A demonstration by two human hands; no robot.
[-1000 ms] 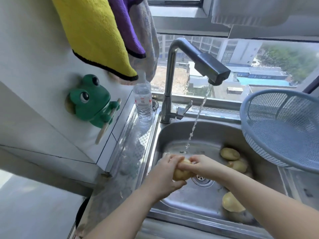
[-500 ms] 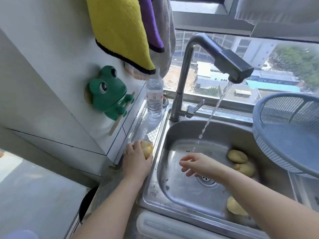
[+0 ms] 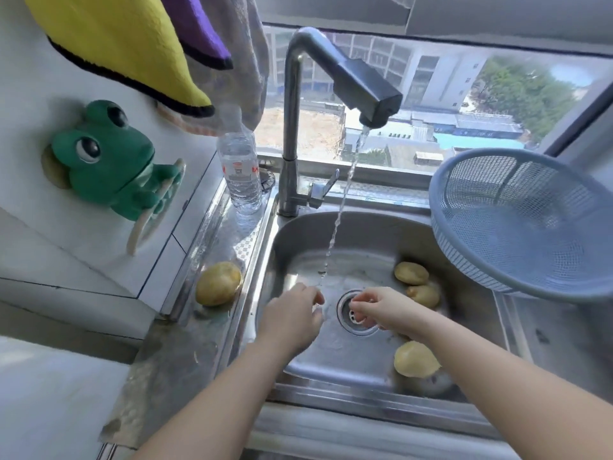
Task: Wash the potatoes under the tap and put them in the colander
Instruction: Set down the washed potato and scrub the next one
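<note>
Over the steel sink: left hand and right hand, both empty, fingers loosely curled, either side of the drain; tap running; three potatoes in basin at right; one potato on left ledge; blue colander empty, at sink's right edge

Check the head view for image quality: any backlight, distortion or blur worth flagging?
Head view: daylight from the window backlights the tap; wide-angle bending curves the wall tiles and sink rim; frog and colander look soft toward the edges; both hands read clearly.
</note>
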